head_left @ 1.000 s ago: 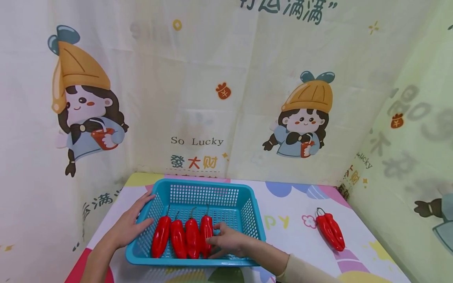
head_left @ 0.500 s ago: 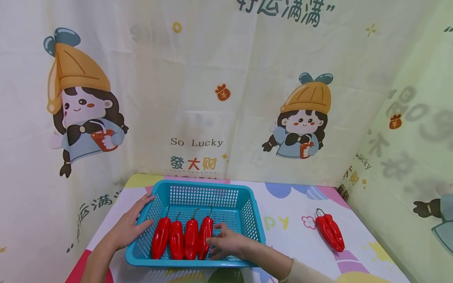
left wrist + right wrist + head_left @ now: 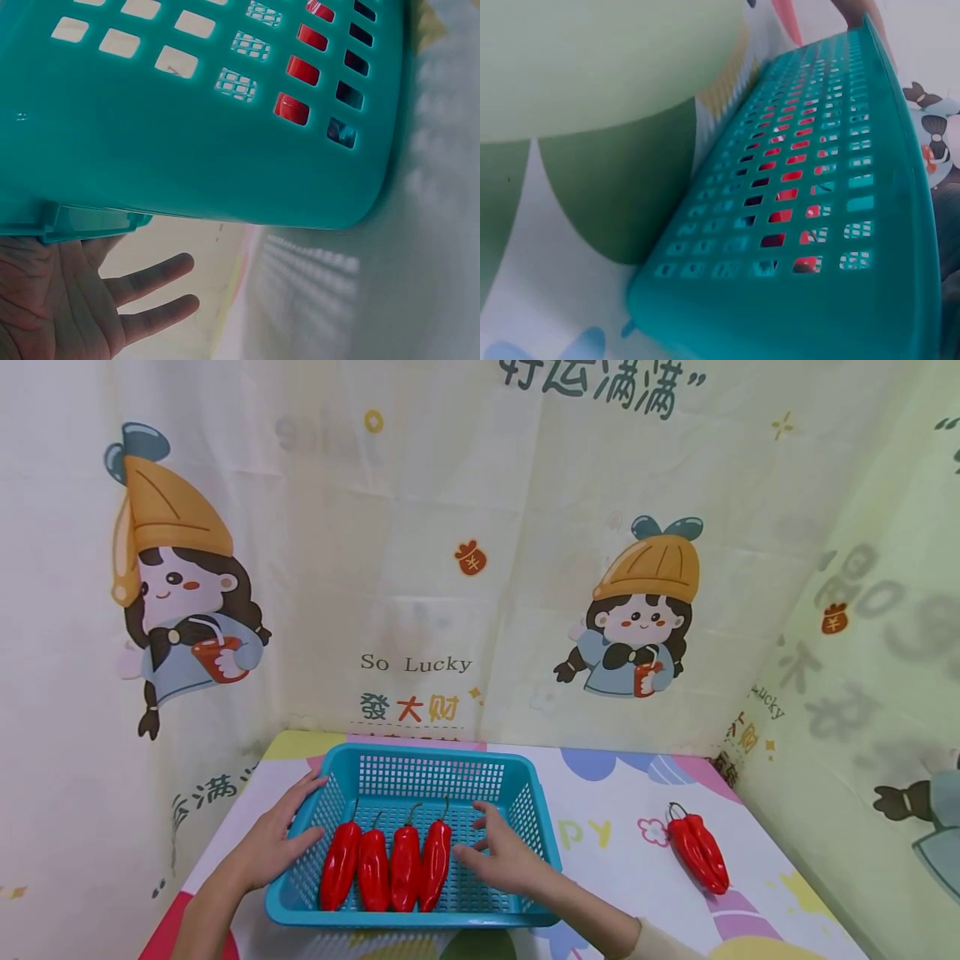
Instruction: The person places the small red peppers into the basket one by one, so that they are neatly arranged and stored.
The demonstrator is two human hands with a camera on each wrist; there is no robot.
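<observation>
Several glossy red chili peppers lie side by side in the left and middle part of a blue plastic basket, stems pointing to the far side. My left hand rests at the basket's left rim, thumb against it; in the left wrist view two fingers of the hand stretch out straight below the rim. Over the basket's right half, my right hand has its fingers spread, just right of the rightmost pepper and holding nothing. In the right wrist view, red shows through the basket wall.
On the table to the right of the basket, two more red chili peppers lie together. A printed cloth hangs behind the table and along both sides. The tabletop has a coloured pattern.
My right hand has let go of the rightmost pepper, then lifted and shifted right, its fingers spreading. That pepper now lies in line with the others. The left hand keeps its place.
</observation>
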